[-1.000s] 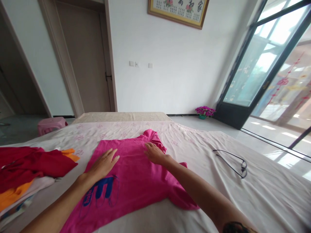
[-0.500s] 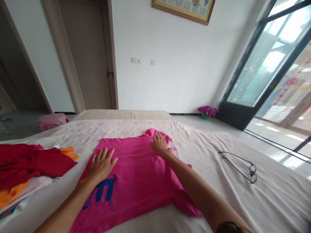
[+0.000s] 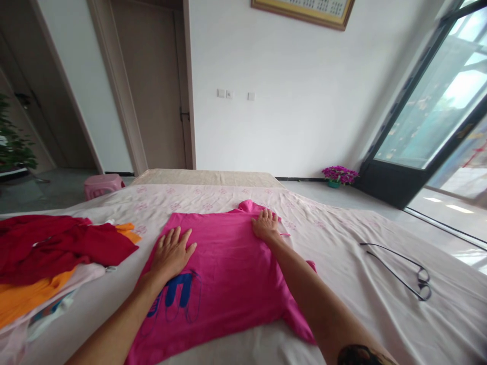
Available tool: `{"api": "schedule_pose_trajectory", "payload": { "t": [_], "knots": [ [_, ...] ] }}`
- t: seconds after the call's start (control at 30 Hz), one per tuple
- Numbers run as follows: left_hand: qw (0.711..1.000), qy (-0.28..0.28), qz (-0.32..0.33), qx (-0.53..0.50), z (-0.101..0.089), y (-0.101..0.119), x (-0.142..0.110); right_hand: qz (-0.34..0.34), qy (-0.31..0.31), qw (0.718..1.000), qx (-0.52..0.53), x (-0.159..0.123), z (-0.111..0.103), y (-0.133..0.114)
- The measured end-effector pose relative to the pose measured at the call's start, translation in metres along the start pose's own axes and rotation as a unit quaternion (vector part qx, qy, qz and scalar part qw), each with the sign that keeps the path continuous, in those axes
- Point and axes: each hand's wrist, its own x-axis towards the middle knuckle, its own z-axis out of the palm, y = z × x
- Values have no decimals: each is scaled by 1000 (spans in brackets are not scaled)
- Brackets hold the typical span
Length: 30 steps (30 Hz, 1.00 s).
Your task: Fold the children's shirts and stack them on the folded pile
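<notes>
A bright pink T-shirt [image 3: 228, 274] with a blue print lies spread flat on the bed. My left hand [image 3: 172, 252] rests palm down on its left side, fingers stretched out, just above the blue print. My right hand [image 3: 265, 224] lies flat on the shirt's far right corner, fingers spread over the bunched fabric there. Neither hand holds anything.
The bed's pale floral sheet [image 3: 342, 243] covers the whole surface. A pile of red, orange and pink clothes [image 3: 49, 258] lies at the left. Two dark wire hangers [image 3: 403, 268] lie at the right. A pink stool [image 3: 102, 185] and a flower pot [image 3: 338, 176] stand on the floor beyond.
My right hand has slid outward to the shirt's far right corner. My left hand has stayed flat on the shirt. The camera has turned a little to the left.
</notes>
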Motion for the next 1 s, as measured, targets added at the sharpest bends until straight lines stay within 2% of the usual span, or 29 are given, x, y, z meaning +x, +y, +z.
{"api": "schedule_pose_trajectory", "payload": {
  "t": [0.13, 0.23, 0.33, 0.47, 0.57, 0.67, 0.77, 0.9, 1.0],
  "knots": [
    [1000, 2, 4, 6, -4, 1, -2, -117, -7, 992, 47, -27, 9, -49],
    [1000, -5, 3, 11, -5, 0, -2, -197, -20, 978, 61, -45, 21, -62],
    [1000, -10, -2, 14, -4, -5, 1, -191, -6, 981, 38, -45, 25, -41],
    [999, -15, -27, 22, -1, -18, 7, -116, 9, 993, 0, -30, 20, 7],
    [999, -19, -43, 23, 0, -29, 10, -67, 4, 998, -8, -23, 18, 29],
    [998, -11, -58, 23, -3, -33, 15, -53, 16, 998, -4, -22, 20, 32],
    [997, 7, -66, 28, -11, -26, 33, -57, 44, 997, 1, -24, 23, 28],
    [1000, 15, 14, 2, -15, -4, 69, -76, 64, 995, 3, -28, 21, 27],
    [999, -3, 51, -19, -4, 5, 85, -90, 62, 994, 1, -32, 17, 29]
  ]
}}
